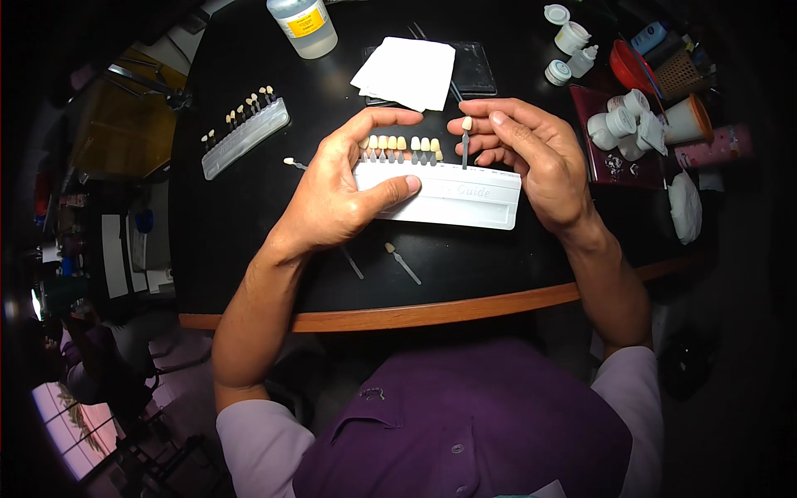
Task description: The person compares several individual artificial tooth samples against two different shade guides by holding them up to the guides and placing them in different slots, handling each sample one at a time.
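Left hand clasps holder crosswise; loosely curled right hand, grip unclear, flanks a perpendicular tab, tooth outermost

Black tabletop, brown wooden front edge. Directly on it: clear yellow-labelled bottle, far side; translucent white tooth-tab rack, left; loose pale-stemmed tooth-shaped tab, near edge.

Between left hand and right hand was a tooth-sample holder. Behind it on the bench lay napkins; left, a second holder; before, a loose sample; right, jars on a tray.
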`<action>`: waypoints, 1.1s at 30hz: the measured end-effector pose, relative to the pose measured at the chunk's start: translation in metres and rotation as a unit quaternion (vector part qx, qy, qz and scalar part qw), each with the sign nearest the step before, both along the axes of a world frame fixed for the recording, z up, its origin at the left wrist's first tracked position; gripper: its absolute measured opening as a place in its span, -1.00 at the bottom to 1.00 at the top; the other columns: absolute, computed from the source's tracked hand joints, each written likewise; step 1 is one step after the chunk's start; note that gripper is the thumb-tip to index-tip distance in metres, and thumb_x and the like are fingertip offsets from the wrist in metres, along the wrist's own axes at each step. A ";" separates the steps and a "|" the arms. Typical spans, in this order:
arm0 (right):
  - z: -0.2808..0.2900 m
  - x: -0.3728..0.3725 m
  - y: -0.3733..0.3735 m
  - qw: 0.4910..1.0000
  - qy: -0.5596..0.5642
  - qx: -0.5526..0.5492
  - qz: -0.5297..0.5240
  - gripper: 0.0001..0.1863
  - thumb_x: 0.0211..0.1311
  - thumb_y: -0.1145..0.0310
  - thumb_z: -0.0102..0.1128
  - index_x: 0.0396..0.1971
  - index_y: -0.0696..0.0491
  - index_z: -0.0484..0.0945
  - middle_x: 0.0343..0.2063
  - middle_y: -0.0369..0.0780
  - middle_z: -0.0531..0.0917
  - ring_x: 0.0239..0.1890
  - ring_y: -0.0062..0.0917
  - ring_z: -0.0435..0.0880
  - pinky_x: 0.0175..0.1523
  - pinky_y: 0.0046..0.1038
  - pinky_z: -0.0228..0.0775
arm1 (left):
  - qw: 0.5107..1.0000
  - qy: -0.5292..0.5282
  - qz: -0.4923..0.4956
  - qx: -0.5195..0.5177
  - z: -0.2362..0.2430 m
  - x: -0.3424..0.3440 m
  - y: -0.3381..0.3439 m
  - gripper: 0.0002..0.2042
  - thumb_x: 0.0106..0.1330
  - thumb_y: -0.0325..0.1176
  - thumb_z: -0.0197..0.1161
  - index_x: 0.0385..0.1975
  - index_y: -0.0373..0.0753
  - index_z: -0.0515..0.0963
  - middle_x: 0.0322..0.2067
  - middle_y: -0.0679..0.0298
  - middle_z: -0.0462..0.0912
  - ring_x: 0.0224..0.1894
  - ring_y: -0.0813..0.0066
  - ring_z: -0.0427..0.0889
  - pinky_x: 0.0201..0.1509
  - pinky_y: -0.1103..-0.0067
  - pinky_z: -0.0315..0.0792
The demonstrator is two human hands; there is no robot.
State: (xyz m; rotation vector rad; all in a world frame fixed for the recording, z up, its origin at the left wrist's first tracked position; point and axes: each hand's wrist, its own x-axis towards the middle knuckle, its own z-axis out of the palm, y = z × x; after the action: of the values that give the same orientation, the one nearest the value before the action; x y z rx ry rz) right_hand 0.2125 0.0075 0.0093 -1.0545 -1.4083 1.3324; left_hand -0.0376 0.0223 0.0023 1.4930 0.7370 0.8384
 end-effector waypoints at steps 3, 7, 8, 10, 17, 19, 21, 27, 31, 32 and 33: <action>0.000 -0.004 -0.001 1.000 0.017 0.002 -0.018 -0.65 0.53 0.32 0.00 0.04 0.24 0.65 -0.16 -0.11 0.77 -0.22 -0.62 0.69 -0.06 -0.55 0.55 | 1.000 0.005 0.002 0.005 -0.001 -0.001 0.000 -0.48 0.24 -0.54 0.44 0.21 -0.35 0.45 -0.16 0.24 0.71 -0.10 0.60 0.65 0.06 0.60 0.53; 0.001 -0.003 -0.002 1.000 0.005 0.016 -0.017 -0.67 0.51 0.36 0.04 0.01 0.24 0.67 -0.17 -0.11 0.78 -0.22 -0.64 0.69 -0.08 -0.57 0.56 | 1.000 0.003 0.002 -0.001 0.000 0.000 -0.001 -0.49 0.25 -0.54 0.44 0.21 -0.35 0.45 -0.16 0.24 0.71 -0.10 0.61 0.65 0.05 0.61 0.53; 0.000 -0.002 -0.002 1.000 0.002 0.024 -0.011 -0.70 0.49 0.39 0.08 0.01 0.25 0.67 -0.17 -0.10 0.78 -0.23 -0.64 0.69 -0.09 -0.58 0.57 | 1.000 0.001 0.003 -0.006 0.001 0.001 -0.001 -0.49 0.25 -0.54 0.44 0.21 -0.34 0.45 -0.16 0.24 0.71 -0.10 0.61 0.65 0.05 0.61 0.53; 0.000 -0.002 -0.003 0.999 0.001 0.032 -0.006 -0.72 0.47 0.42 0.11 0.00 0.25 0.66 -0.17 -0.10 0.78 -0.24 -0.64 0.70 -0.11 -0.60 0.58 | 1.000 0.007 0.004 -0.001 0.002 0.002 -0.002 -0.49 0.25 -0.54 0.44 0.21 -0.34 0.46 -0.16 0.24 0.71 -0.11 0.61 0.65 0.05 0.61 0.53; -0.001 -0.008 -0.002 0.988 0.005 0.117 -0.100 -0.85 0.41 0.52 0.25 -0.10 0.23 0.64 -0.19 -0.10 0.78 -0.22 -0.60 0.76 -0.13 -0.63 0.58 | 0.998 0.053 -0.007 0.015 0.008 -0.003 0.000 -0.43 0.15 -0.62 0.40 0.22 -0.38 0.45 -0.09 0.20 0.64 -0.04 0.59 0.63 0.14 0.59 0.48; 0.002 0.001 0.003 0.975 0.008 0.153 -0.159 -0.85 0.42 0.51 0.24 -0.09 0.21 0.61 -0.20 -0.11 0.79 -0.22 -0.61 0.76 -0.13 -0.61 0.57 | 0.997 0.058 0.009 0.050 0.009 -0.007 0.002 -0.47 0.16 -0.60 0.42 0.19 -0.35 0.48 -0.14 0.25 0.66 -0.11 0.61 0.62 0.09 0.62 0.49; 0.007 0.008 0.005 0.979 -0.029 0.125 -0.157 -0.87 0.38 0.52 0.27 -0.15 0.21 0.64 -0.24 -0.15 0.79 -0.26 -0.66 0.74 -0.16 -0.63 0.55 | 0.995 0.059 0.051 0.063 0.010 -0.015 0.008 -0.49 0.16 -0.61 0.41 0.17 -0.35 0.50 -0.18 0.28 0.68 -0.15 0.61 0.62 0.03 0.61 0.51; 0.011 0.027 0.001 0.972 -0.219 0.041 -0.079 -0.91 0.33 0.52 0.30 -0.27 0.23 0.69 -0.46 -0.30 0.71 -0.45 -0.80 0.60 -0.37 -0.70 0.39 | 0.970 -0.027 0.234 0.067 0.010 -0.056 0.029 -0.58 0.19 -0.55 0.33 0.09 -0.39 0.55 -0.15 0.17 0.69 -0.15 0.55 0.68 0.06 0.63 0.55; 0.002 0.038 0.000 0.960 -0.272 0.030 -0.066 -0.91 0.26 0.53 0.33 -0.30 0.23 0.70 -0.55 -0.29 0.69 -0.53 -0.78 0.57 -0.41 -0.65 0.37 | 0.968 -0.052 0.240 0.054 0.007 -0.060 0.035 -0.60 0.20 -0.54 0.34 0.08 -0.40 0.55 -0.15 0.17 0.69 -0.15 0.56 0.68 0.05 0.64 0.55; 0.001 0.037 0.000 0.960 -0.276 0.022 -0.049 -0.91 0.24 0.53 0.34 -0.31 0.23 0.71 -0.55 -0.27 0.69 -0.53 -0.74 0.58 -0.39 -0.61 0.41 | 0.969 -0.022 0.238 0.056 0.006 -0.062 0.034 -0.56 0.21 -0.50 0.34 0.13 -0.38 0.53 -0.13 0.20 0.67 -0.13 0.56 0.67 0.07 0.62 0.55; 0.002 0.036 -0.001 0.960 -0.276 0.020 -0.049 -0.91 0.24 0.53 0.34 -0.31 0.23 0.71 -0.55 -0.27 0.69 -0.53 -0.74 0.58 -0.39 -0.61 0.41 | 0.970 0.008 0.236 0.058 0.005 -0.063 0.033 -0.52 0.21 -0.47 0.35 0.18 -0.36 0.51 -0.12 0.22 0.65 -0.11 0.56 0.66 0.08 0.61 0.55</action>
State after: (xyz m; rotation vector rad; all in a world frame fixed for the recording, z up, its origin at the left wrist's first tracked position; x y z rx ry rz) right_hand 0.2481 0.0066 0.0113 -1.5234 -1.7453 0.9658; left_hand -0.1002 0.0554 0.0068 1.4467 1.0939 1.2449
